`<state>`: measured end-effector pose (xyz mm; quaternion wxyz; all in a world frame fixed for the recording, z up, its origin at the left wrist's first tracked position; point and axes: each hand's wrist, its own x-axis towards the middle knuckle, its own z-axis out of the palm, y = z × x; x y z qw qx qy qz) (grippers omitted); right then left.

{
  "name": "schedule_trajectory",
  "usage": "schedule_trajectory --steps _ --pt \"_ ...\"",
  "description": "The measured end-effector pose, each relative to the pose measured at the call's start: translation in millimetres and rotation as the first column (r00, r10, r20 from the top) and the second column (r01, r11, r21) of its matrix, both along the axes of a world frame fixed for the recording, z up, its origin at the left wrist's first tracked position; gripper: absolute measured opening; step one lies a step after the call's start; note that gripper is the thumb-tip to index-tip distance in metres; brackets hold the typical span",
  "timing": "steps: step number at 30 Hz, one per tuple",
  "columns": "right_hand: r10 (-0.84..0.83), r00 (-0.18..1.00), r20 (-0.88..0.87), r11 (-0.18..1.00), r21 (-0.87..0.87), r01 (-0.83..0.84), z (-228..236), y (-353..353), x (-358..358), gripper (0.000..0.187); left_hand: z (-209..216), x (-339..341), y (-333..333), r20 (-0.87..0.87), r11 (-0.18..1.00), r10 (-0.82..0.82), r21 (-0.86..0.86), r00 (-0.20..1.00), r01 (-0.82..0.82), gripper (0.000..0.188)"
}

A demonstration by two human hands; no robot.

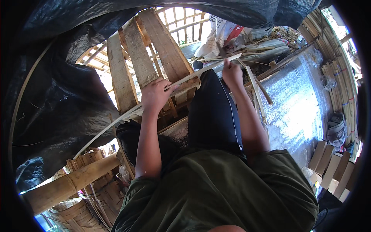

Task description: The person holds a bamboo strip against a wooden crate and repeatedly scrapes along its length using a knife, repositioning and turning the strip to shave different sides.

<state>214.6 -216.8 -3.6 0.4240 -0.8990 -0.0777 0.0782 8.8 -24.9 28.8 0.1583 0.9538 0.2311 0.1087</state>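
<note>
A long, pale bamboo strip [186, 79] slants across my knees, its thin left end bending down toward the lower left. My left hand [154, 93] is closed around it near a wooden bench of planks [166, 46]. In my right hand [232, 73] I grip a knife by its handle, and the dark blade [221, 50] points up and away from me. The blade is close to the strip's right end; I cannot tell whether they touch. Most of the knife's handle is hidden by my fingers.
Loose bamboo pieces [253, 83] stand beside my right forearm. A white sack [210, 40] lies at the far side among scraps. Shiny plastic sheeting [293, 104] spreads at right, near stacked bamboo strips [340, 92]. Dark tarpaulin [58, 89] hangs at left, above a thick bamboo pole [73, 183].
</note>
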Motion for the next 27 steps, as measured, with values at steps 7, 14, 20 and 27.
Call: schedule_trajectory --steps 7,14,20,27 --pt "0.224 0.973 -0.061 0.970 -0.081 -0.229 8 13 -18 0.047 -4 -4 1 -0.001 1.000 -0.004 0.028 1.000 0.004 0.036" --pt "0.295 0.947 0.127 0.954 -0.105 -0.283 2 18 -40 0.044 -5 -3 2 0.054 1.000 0.006 -0.011 0.999 -0.005 0.036" --pt "0.273 0.961 0.049 0.958 -0.102 -0.267 -6 23 -37 0.043 -9 0 0 0.023 1.000 -0.012 0.021 1.000 0.012 0.038" --pt "0.233 0.972 0.038 0.969 -0.088 -0.229 -8 27 -47 0.047 -5 3 2 0.037 1.000 -0.012 0.001 0.999 0.012 0.043"
